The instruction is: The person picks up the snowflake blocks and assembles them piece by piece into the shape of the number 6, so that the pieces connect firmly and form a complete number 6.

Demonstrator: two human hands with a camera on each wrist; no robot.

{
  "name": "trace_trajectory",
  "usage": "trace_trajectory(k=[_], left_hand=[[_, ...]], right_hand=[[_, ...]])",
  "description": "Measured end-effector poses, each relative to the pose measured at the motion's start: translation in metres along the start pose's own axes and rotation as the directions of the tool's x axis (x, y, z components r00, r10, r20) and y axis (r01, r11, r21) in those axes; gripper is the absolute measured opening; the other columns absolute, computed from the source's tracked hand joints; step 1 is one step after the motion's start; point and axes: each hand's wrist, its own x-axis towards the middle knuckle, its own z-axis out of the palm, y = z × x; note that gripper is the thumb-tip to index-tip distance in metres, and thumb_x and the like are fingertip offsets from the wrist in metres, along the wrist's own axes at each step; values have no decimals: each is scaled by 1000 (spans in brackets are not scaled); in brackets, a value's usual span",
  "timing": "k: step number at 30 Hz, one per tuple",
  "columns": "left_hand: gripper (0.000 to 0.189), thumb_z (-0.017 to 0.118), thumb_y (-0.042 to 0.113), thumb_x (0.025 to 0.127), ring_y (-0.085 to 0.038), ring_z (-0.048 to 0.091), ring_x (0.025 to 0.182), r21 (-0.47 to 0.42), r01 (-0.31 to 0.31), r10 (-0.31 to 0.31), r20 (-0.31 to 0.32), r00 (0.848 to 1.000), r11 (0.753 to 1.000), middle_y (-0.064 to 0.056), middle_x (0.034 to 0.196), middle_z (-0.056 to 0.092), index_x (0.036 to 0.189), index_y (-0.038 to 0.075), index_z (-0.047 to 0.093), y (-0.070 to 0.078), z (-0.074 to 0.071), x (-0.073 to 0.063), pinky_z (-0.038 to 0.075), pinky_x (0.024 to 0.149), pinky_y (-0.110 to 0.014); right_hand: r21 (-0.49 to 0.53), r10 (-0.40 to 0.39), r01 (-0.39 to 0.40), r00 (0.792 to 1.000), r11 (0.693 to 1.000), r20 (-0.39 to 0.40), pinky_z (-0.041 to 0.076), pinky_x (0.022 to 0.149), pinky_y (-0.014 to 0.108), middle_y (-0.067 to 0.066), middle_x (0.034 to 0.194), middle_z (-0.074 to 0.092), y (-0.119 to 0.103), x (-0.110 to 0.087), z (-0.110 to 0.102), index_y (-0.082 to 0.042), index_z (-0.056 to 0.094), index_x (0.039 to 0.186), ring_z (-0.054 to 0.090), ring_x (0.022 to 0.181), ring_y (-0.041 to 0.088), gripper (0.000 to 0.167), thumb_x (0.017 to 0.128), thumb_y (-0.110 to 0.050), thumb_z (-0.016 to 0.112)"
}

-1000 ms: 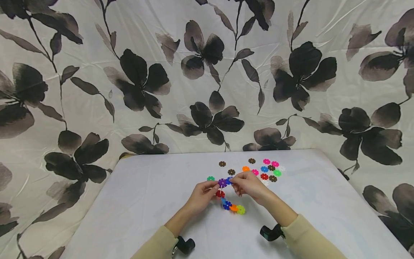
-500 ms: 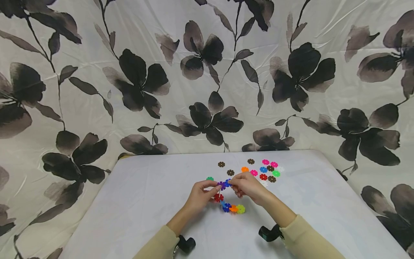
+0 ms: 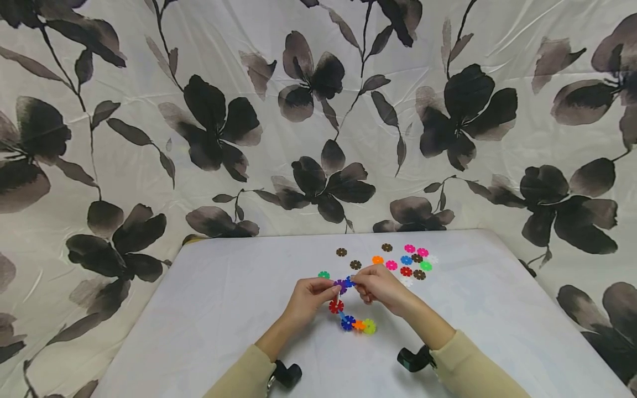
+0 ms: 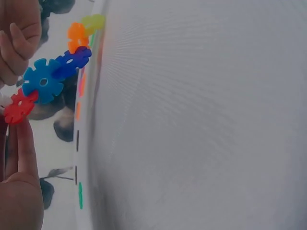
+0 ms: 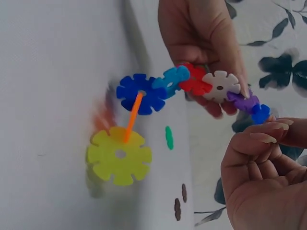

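Beyond, five brown discs (image 3: 355, 265), left hand (image 3: 307, 300) pinching one purple (image 5: 248, 103), right hand (image 3: 384, 285) one blue (image 5: 261, 114)

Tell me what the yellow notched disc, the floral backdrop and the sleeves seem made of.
Yellow notched disc: likely plastic, smooth, by its even colour and clean-cut slots.
Floral backdrop: perhaps plastic film or synthetic fabric, faintly glossy, given its shiny creases.
Sleeves: probably cloth, matte, as they show no shine; fibre unclear.

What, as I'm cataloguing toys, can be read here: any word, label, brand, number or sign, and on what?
None can be read.
Discs and table: no lettering visible.
Backdrop: printed flowers, no lettering visible.
Black wrist devices: too small to tell whether they bear text.
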Motion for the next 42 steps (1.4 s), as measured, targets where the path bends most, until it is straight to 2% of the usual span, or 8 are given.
trace_trajectory(k=[8, 16, 20, 26, 32, 36, 40, 42], left_hand=[[18, 76, 9, 93, -12, 69, 81, -24, 11, -12, -53, 999, 1000, -16, 94, 77, 104, -5, 77, 3, 1, 0, 60, 83, -27], [16, 76, 6, 93, -10, 68, 77, -40, -12, 10, -62, 998, 999, -16, 91, 77, 102, -7, 77, 1, 1, -2, 60, 79, -24], [16, 75, 6, 93, -10, 68, 76, -48, -30, 27, -60, 998, 998, -16, 89, 76, 101, -8, 77, -2, 1, -4, 60, 78, -24], [16, 76, 6, 92, -9, 66, 74, -58, -35, 32, -58, 998, 998, -14, 86, 76, 100, -7, 77, -5, 3, -5, 59, 77, -24], [15, 76, 4, 92, -8, 67, 75, -53, -16, 14, -47, 999, 998, -14, 87, 76, 100, -8, 76, -4, 2, -4, 60, 78, -24], [16, 75, 4, 93, -8, 70, 78, -41, -11, 10, -9, 1000, 999, -16, 92, 76, 101, -10, 74, -1, 1, -3, 59, 82, -25], [17, 75, 8, 94, -11, 71, 82, -10, 16, -16, 11, 1000, 1000, -15, 96, 76, 103, -6, 75, -1, 0, -5, 59, 84, -26], [18, 75, 11, 94, -12, 71, 83, 3, 30, -30, 13, 999, 1000, -14, 97, 76, 103, -5, 75, -1, -1, -6, 59, 84, -25]], right_hand=[[7, -34, 34, 999, 999, 15, 40, 54, 25, 2, 62, 45, -4, 0, 3, -2, 55, 72, 43, 56, 17, 34, 103, -15, 58], [16, -25, 25, 1000, 1000, 4, 37, 51, 23, 2, 61, 45, -8, -1, 7, -2, 55, 70, 40, 53, 16, 34, 102, -12, 57], [12, -1, 1, 1000, 1000, -9, 37, 50, 23, 2, 60, 45, -10, -1, 9, -3, 57, 70, 40, 53, 15, 33, 101, -11, 58], [28, 101, -101, 995, 994, -2, 39, 51, 23, 3, 62, 48, -12, 0, 12, -4, 62, 71, 43, 54, 16, 31, 100, -12, 57], [50, 109, -112, 992, 993, 56, 39, 54, 24, 3, 65, 49, -10, 0, 8, -3, 63, 75, 44, 57, 16, 30, 102, -15, 57], [-15, 90, -89, 992, 996, 84, 39, 55, 23, 2, 63, 50, -5, -3, -2, 1, 68, 81, 44, 58, 16, 36, 104, -25, 59], [-160, 75, -69, 997, 985, 32, 42, 56, 24, 2, 60, 51, 2, -8, -15, 4, 73, 92, 45, 57, 15, 47, 103, -41, 61], [-231, 60, -59, 998, 971, -1, 42, 56, 25, 1, 60, 51, 5, -12, -24, 3, 74, 95, 45, 56, 15, 48, 103, -42, 60]])
